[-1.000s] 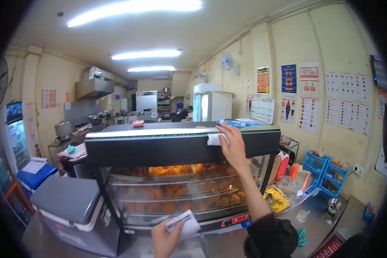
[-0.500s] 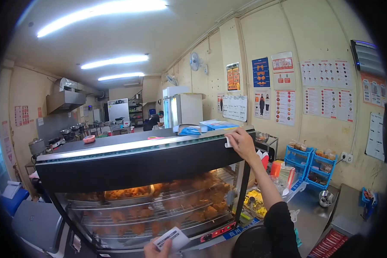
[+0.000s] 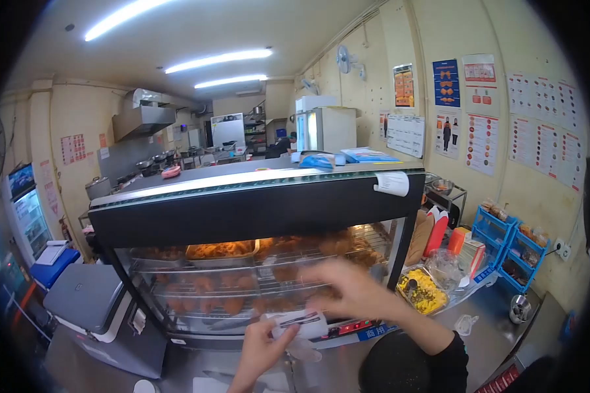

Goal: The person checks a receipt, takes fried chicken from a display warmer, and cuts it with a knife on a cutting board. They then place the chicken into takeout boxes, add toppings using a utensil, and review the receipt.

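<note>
My left hand [image 3: 262, 347] is low in front of the food warmer, closed on a white paper slip [image 3: 301, 325] with dark print, pinched between thumb and fingers. Something translucent, perhaps a plastic bag [image 3: 305, 352], hangs just under the slip. My right hand [image 3: 351, 288] is just above and right of the slip, smeared by motion, so its grip is unclear. A second white slip [image 3: 392, 184] clings to the upper right of the black-fronted food warmer [image 3: 255, 213]. Behind the glass, fried pieces [image 3: 219, 249] lie on wire racks and a tray.
Right of the warmer are a tray of yellow food [image 3: 423, 291], red and white boxes [image 3: 465, 247] and blue tiered racks [image 3: 508, 242]. A grey cool box [image 3: 88, 295] stands left. A dark round lid-like object [image 3: 396, 363] is near my right forearm. A person [image 3: 282, 145] is far back.
My right hand has left the warmer's top edge and come down beside my left hand; the slip there stays stuck. My left hand has risen into fuller view. The view has shifted.
</note>
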A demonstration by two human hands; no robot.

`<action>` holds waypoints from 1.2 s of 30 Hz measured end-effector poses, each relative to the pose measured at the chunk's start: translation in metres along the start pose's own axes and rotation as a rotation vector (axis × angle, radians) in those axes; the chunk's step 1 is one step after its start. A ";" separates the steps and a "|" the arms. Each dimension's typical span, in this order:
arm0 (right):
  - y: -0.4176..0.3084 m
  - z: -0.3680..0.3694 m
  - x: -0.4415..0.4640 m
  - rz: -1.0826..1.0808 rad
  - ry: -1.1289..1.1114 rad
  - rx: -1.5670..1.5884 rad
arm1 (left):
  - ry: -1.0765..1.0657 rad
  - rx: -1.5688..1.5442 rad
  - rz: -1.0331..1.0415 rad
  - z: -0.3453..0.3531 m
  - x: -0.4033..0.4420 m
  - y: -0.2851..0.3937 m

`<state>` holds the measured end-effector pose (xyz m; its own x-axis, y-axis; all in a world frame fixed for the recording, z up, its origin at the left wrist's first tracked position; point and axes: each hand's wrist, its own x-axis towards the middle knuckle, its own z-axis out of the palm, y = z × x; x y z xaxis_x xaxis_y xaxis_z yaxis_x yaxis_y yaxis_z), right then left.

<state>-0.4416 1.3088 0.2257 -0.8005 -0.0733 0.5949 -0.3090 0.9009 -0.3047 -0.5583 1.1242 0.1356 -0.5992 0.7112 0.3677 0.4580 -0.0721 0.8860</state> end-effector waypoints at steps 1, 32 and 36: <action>-0.015 0.007 -0.001 0.131 -0.252 0.197 | 0.009 0.004 -0.006 -0.001 -0.003 0.004; 0.009 0.067 0.230 -0.147 0.578 -0.782 | 0.529 -0.129 0.155 -0.164 -0.061 -0.118; -0.001 0.073 0.246 -0.073 0.418 -0.715 | 0.251 -0.132 -0.308 -0.170 -0.095 -0.128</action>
<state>-0.6755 1.2591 0.3182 -0.4908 -0.1044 0.8650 0.1609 0.9648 0.2078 -0.6713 0.9472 0.0357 -0.8441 0.5221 0.1224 0.1537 0.0168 0.9880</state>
